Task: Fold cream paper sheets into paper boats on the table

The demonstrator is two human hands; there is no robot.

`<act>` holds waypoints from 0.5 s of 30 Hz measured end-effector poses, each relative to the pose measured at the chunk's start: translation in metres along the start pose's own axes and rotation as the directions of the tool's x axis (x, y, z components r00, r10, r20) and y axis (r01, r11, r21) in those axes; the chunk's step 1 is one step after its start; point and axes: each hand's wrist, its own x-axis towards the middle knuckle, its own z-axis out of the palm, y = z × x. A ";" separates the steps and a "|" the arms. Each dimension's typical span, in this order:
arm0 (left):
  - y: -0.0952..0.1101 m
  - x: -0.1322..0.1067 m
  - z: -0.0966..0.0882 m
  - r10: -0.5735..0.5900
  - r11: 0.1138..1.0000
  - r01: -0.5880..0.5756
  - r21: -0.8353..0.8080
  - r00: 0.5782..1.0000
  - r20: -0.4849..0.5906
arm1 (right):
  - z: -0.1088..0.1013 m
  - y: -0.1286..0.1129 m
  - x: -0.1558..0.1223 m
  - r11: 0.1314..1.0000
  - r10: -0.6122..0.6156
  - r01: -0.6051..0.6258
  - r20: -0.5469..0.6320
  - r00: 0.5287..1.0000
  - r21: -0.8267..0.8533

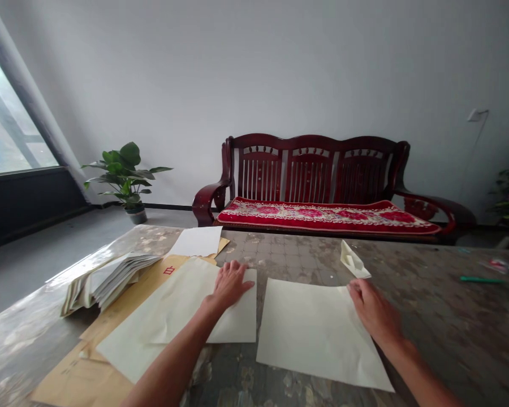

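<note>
My left hand lies flat with fingers stretched out on a stack of cream paper sheets at the left. My right hand rests on the right edge of a single cream sheet lying flat on the table; its fingers are loosely curled at the sheet's top corner, gripping nothing that I can see. Just beyond that hand stands a small folded paper piece.
A pile of folded papers lies at the left on brown envelopes. One more white sheet lies further back. A green pen is at the far right. Behind the table stands a wooden bench and a potted plant.
</note>
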 end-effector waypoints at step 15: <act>-0.063 0.002 -0.050 0.024 0.996 -0.017 0.085 0.996 -0.083 | 0.022 0.044 0.050 0.994 -0.064 0.083 -0.230 0.971 0.077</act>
